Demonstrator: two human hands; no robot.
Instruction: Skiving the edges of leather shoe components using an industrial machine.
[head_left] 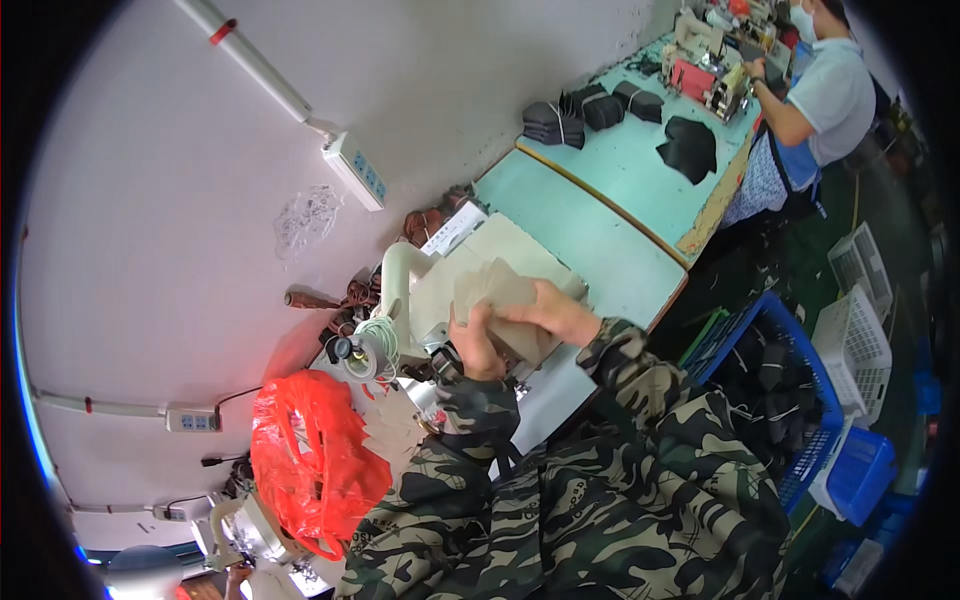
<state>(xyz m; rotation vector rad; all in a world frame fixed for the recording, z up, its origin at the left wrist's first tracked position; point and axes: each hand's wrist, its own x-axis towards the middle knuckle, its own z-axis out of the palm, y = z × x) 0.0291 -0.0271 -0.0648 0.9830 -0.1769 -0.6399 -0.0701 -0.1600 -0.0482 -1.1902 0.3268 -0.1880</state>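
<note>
My left hand point(477, 347) and my right hand point(556, 312) are both closed on a fanned stack of thin beige-grey cut pieces point(494, 284). Their material is hard to tell. The left hand grips the stack's near left side, the right hand its right side. Under and behind the stack is a cream-coloured sewing machine point(397, 283) on the pale work table point(545, 410). A coil of pale green cord point(378, 338) hangs around the machine's left end, beside my left wrist. More beige pieces point(394, 430) lie left of my left sleeve.
A red plastic bag point(310, 450) stands left. Bundled dark pieces point(553, 124) lie on the green table point(640, 90), where a person point(835, 95) works at another machine point(705, 75). At right are a blue crate point(822, 440) of dark pieces and white baskets point(853, 345).
</note>
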